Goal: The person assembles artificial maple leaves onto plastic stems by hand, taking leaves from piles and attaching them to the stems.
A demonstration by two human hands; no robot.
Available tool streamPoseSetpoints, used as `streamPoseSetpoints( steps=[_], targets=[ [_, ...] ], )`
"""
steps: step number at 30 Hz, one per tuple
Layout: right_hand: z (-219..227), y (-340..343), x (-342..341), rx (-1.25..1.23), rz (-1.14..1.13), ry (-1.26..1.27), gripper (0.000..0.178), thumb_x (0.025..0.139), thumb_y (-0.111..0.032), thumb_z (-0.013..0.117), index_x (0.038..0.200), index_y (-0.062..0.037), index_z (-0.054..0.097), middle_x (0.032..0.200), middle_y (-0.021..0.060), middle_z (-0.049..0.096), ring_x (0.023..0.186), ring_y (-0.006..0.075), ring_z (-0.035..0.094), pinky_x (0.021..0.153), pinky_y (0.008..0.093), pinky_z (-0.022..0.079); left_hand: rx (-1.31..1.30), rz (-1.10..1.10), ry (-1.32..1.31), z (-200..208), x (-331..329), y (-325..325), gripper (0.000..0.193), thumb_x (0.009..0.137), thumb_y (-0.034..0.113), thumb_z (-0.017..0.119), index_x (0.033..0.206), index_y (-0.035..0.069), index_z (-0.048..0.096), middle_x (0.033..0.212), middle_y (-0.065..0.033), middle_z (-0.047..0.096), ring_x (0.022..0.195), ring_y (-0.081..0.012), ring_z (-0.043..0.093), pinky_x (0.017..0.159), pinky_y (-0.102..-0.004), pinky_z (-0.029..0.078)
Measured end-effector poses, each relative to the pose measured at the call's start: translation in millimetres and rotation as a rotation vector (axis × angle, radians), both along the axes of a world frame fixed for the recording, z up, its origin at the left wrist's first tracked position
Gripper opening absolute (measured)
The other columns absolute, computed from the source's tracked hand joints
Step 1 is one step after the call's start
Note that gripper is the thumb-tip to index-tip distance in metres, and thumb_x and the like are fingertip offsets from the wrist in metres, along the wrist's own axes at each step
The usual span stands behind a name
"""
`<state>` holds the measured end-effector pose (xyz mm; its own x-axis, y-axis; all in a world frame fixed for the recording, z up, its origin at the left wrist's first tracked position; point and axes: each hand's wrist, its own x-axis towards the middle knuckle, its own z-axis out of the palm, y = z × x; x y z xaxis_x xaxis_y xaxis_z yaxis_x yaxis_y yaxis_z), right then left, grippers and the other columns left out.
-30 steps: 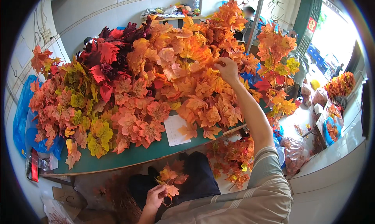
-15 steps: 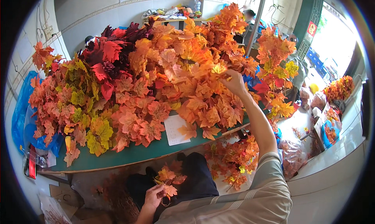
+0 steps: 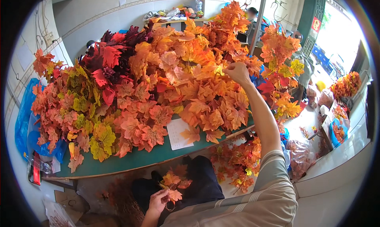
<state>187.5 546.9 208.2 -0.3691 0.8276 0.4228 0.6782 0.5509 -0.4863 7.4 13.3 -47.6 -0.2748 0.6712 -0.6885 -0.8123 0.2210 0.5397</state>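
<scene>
A large heap of artificial maple leaves [image 3: 170, 96], in orange, pink, yellow-green, red and dark purple, covers most of the green table [image 3: 95, 163]. Over my lap my left hand [image 3: 157, 201] is closed on a small maple leaf sprig [image 3: 173, 183] in orange and coral, with a thin stem loop hanging below. My right arm stretches across the table. At its end my right hand [image 3: 237, 72] is at the heap's right part, beside yellow-orange leaves, its fingers pinched together. Whatever is between those fingertips is hidden.
A white paper sheet [image 3: 179, 134] lies at the table's front edge. To the right hangs a leaf garland [image 3: 282, 72]. More leaves [image 3: 241, 159] are under the table, beside a clear plastic bag [image 3: 301, 157]. A person [image 3: 250, 17] sits in the back.
My right hand has moved slightly up and away over the heap. My left hand still holds the sprig over my lap. The whole view has shifted a little.
</scene>
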Motion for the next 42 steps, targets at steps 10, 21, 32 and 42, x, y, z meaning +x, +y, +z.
streamPoseSetpoints(
  steps=[10,21,32,42],
  targets=[
    [-25,32,-15,-0.097,0.072,-0.057,0.019,0.067,-0.022,0.071,0.076,-0.0067,0.074,0.078,0.0088,0.070,0.068,0.0222,0.066,0.064,0.0327,0.052,0.021,-0.006,0.003,-1,0,-1,0.012,0.086,0.006,0.063,0.096,0.000,0.065,0.079,-0.0080,0.065,0.068,-0.0148,0.062,0.060,-0.0237,0.050],
    [-18,19,-14,-0.020,0.087,0.050,0.022,0.065,-0.026,0.067,0.074,-0.0070,0.072,0.071,0.0101,0.068,0.068,0.0258,0.065,0.065,0.0345,0.051,0.063,-0.025,0.015,0,0,-2,0.011,0.086,0.008,0.064,0.094,0.002,0.066,0.078,-0.0052,0.066,0.066,-0.0131,0.062,0.060,-0.0229,0.050],
    [-19,27,-4,0.051,0.057,0.363,0.020,0.074,-0.020,0.066,0.079,0.0000,0.067,0.067,0.0083,0.065,0.058,0.0149,0.059,0.056,0.0294,0.046,0.060,-0.039,0.024,-3,2,-2,0.012,0.086,0.006,0.063,0.097,0.001,0.066,0.079,-0.0058,0.064,0.068,-0.0144,0.061,0.059,-0.0257,0.049],
    [8,-10,-16,-0.086,0.127,0.648,0.014,0.082,-0.015,0.062,0.086,-0.0037,0.069,0.079,-0.0008,0.064,0.064,0.0059,0.054,0.055,0.0216,0.043,0.098,0.004,0.089,11,10,-10,0.015,0.086,0.006,0.063,0.098,-0.002,0.064,0.080,-0.0079,0.065,0.067,-0.0134,0.062,0.057,-0.0223,0.050]
  ],
)
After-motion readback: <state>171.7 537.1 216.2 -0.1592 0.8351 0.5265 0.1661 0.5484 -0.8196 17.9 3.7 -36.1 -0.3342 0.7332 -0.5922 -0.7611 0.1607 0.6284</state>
